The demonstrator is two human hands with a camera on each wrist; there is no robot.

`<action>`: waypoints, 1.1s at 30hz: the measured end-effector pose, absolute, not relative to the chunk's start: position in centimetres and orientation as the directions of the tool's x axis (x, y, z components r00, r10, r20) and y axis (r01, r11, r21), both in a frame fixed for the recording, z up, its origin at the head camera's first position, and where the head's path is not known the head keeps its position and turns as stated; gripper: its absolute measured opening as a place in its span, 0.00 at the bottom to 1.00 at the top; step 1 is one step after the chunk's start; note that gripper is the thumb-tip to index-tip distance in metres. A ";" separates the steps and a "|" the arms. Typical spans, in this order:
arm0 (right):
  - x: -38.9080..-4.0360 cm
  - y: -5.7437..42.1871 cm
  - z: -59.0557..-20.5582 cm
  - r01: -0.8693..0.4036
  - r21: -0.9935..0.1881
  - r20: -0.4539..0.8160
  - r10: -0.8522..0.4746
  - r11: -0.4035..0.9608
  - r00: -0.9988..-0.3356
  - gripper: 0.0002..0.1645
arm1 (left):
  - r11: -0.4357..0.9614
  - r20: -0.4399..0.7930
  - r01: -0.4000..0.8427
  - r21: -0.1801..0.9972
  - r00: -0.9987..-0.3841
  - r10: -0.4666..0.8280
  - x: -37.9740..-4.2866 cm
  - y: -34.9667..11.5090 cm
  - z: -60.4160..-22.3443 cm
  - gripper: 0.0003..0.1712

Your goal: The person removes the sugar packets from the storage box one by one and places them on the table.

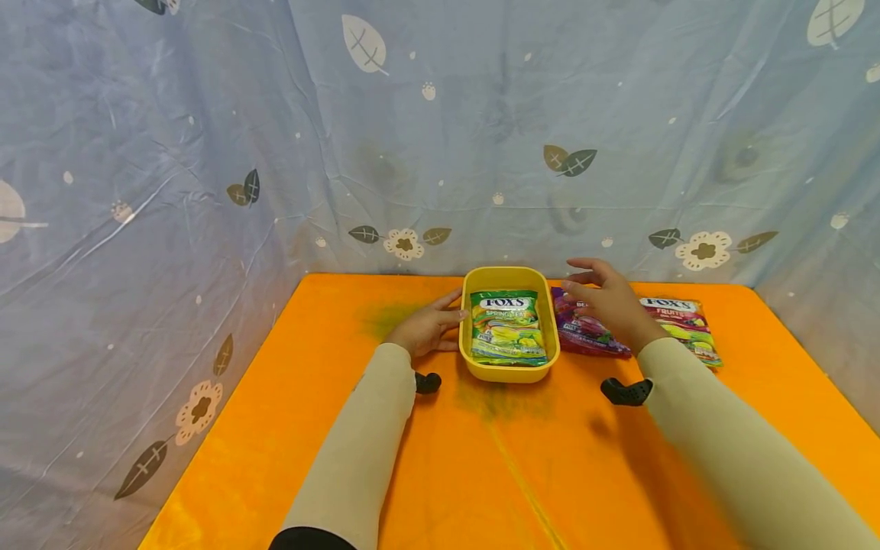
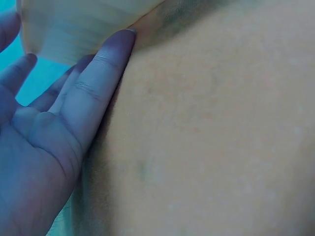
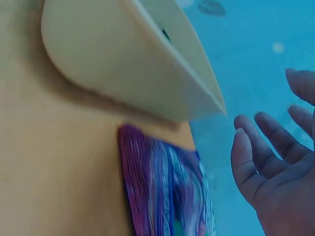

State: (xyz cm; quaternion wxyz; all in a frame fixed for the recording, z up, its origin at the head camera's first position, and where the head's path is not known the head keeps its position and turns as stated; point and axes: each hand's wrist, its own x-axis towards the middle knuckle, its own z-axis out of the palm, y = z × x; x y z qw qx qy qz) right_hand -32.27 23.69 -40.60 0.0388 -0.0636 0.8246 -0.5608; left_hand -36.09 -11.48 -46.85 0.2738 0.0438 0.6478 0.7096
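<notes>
A yellow plastic tub [image 1: 509, 375] stands near the back of the table with a green FOX'S Spring Tea candy packet [image 1: 509, 330] lying face up inside. My left hand [image 1: 428, 328] touches the tub's left side, and its fingers are extended along the wall in the left wrist view. To the tub's right lies a purple candy packet [image 1: 584, 336], partly covered in the head view by my right hand [image 1: 613, 304]. That hand hovers over the packet with loosely bent fingers and nothing in its grasp. The right wrist view shows it apart from both tub and packet.
Further right, a red and green FOX'S Fruits packet [image 1: 687, 332] lies partly behind the right wrist. An orange cloth covers the table [image 1: 330, 451]. A blue patterned curtain [image 1: 467, 153] hangs directly behind it and along both sides.
</notes>
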 end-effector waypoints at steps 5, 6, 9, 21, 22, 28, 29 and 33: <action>-32.4 21.7 -40.6 -0.069 -0.927 -0.004 -0.193 0.369 -0.981 0.44 | -0.020 -0.289 -0.333 0.943 -0.843 0.453 -36.0 -11.4 -46.8 0.41; -32.4 21.3 -40.6 -0.065 -0.928 -0.011 -0.202 0.367 -0.979 0.44 | -0.019 -0.289 -0.333 0.943 -0.842 0.456 -36.0 -11.4 -46.8 0.41; -32.5 20.5 -40.6 -0.049 -0.932 -0.033 -0.221 0.359 -0.975 0.45 | -0.016 -0.290 -0.334 0.942 -0.839 0.461 -36.0 -11.4 -46.8 0.41; -32.5 18.4 -39.3 0.064 -0.922 -0.182 -0.281 0.382 -0.942 0.55 | -0.017 -0.283 -0.330 0.944 -0.835 0.472 -35.8 -11.5 -46.6 0.42; -32.5 18.1 -39.3 0.075 -0.922 -0.193 -0.283 0.381 -0.939 0.55 | -0.016 -0.283 -0.330 0.944 -0.834 0.473 -35.8 -11.5 -46.6 0.42; -32.1 15.6 -40.0 0.159 -0.876 -0.284 -0.221 0.455 -0.933 0.61 | -0.013 -0.285 -0.329 0.944 -0.838 0.465 -35.9 -11.4 -46.7 0.41; -32.1 15.2 -40.3 0.173 -0.866 -0.298 -0.207 0.468 -0.932 0.62 | -0.013 -0.287 -0.330 0.944 -0.837 0.465 -35.9 -11.4 -46.7 0.41; -32.3 14.1 -41.4 0.196 -0.850 -0.305 -0.153 0.490 -0.940 0.60 | -0.004 -0.285 -0.326 0.945 -0.832 0.475 -36.1 -11.6 -46.7 0.42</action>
